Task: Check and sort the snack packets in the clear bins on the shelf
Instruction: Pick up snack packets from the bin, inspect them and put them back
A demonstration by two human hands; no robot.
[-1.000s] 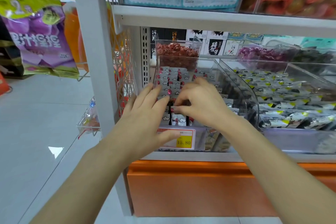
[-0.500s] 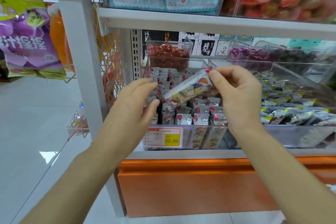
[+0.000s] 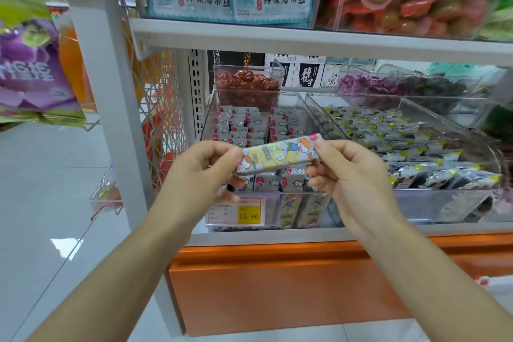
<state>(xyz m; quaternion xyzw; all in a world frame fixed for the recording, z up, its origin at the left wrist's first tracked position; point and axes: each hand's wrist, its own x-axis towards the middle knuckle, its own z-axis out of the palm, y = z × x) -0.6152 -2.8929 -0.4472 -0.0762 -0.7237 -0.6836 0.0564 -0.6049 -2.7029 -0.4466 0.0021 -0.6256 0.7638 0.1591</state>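
A long snack packet (image 3: 279, 156) with a yellow cartoon print is held level in front of the shelf. My left hand (image 3: 204, 172) pinches its left end and my right hand (image 3: 351, 172) pinches its right end. Behind it stands a clear bin (image 3: 301, 108) with rows of the same silver packets (image 3: 241, 126) standing upright. To the right, a second clear bin (image 3: 416, 200) holds black, white and yellow packets (image 3: 388, 133).
A small clear box of red sweets (image 3: 248, 86) sits behind the left bin. A yellow price tag (image 3: 249, 215) reads 15.80 on the bin front. The upper shelf (image 3: 305, 39) hangs just above. A white upright post (image 3: 108, 78) and a wire rack (image 3: 158, 108) stand on the left.
The right hand drew one packet out of the left bin and raised it. The left hand came off the bin front and took hold of the packet's left end.
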